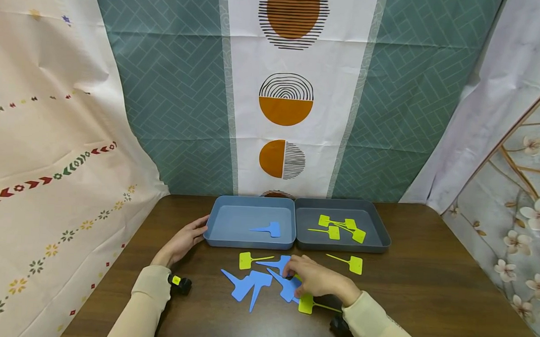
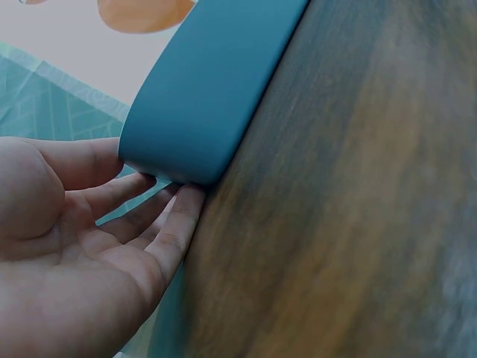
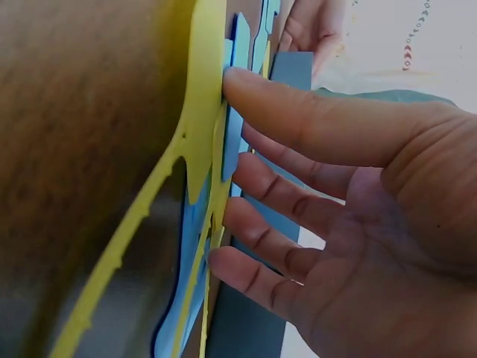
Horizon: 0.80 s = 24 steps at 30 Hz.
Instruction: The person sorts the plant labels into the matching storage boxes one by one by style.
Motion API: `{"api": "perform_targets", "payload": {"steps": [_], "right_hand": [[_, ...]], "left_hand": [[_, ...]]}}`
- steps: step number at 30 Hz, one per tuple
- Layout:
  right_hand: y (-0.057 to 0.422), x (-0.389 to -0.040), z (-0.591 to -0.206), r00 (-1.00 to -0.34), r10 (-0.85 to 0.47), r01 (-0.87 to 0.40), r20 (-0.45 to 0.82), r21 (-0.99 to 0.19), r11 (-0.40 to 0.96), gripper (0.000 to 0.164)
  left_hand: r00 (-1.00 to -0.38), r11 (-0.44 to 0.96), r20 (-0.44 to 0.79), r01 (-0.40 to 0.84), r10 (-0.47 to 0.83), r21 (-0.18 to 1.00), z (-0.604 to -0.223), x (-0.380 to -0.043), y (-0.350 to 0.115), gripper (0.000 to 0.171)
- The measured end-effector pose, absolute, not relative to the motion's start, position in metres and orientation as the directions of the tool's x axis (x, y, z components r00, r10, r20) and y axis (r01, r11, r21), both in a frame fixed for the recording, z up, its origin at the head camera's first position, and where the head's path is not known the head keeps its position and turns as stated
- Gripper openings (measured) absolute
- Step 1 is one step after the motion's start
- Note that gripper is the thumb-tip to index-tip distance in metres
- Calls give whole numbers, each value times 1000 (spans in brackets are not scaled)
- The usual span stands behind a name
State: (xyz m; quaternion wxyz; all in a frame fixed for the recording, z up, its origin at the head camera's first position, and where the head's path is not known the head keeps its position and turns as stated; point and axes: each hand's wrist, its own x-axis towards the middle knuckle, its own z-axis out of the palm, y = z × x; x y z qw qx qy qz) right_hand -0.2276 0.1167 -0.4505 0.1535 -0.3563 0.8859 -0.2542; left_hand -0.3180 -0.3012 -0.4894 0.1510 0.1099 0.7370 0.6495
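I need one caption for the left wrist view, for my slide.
Left hand touching the end of a blue rectangular plastic tray on a brown wooden table.

Left tray [image 1: 249, 244]: grey-blue
Right tray [image 1: 343, 247]: charcoal
Tags [image 1: 356, 265]: blue, yellow
Table [image 1: 426, 283]: brown woodgrain
Backdrop [image 1: 174, 86]: teal herringbone, orange circles

No lettering legible; no numbers either (in any view)
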Motion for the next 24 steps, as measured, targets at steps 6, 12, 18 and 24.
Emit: {"api": "perform_targets", "payload": {"steps": [6, 12, 18, 24], "right_hand": [[116, -228, -452, -694, -718, -580, -56, -548, 603, 35], [114, -228, -452, -702, -711, -587, -25, -545, 599, 37], [115, -233, -453, -685, -728, -562, -13, -627, 540, 41], [115, -239, -454, -647, -762, -518, -13, -726, 452, 30]], "left_hand": [[-932, 129, -81, -37, 353, 991, -489, -317, -301, 57], [-931, 142, -81, -31, 356, 989, -490, -318, -301, 57], [-932, 135, -79, -32, 354, 990, -491, -318, -302, 58], [-929, 134, -73, -25, 363, 991, -492, -320, -303, 58]]}}
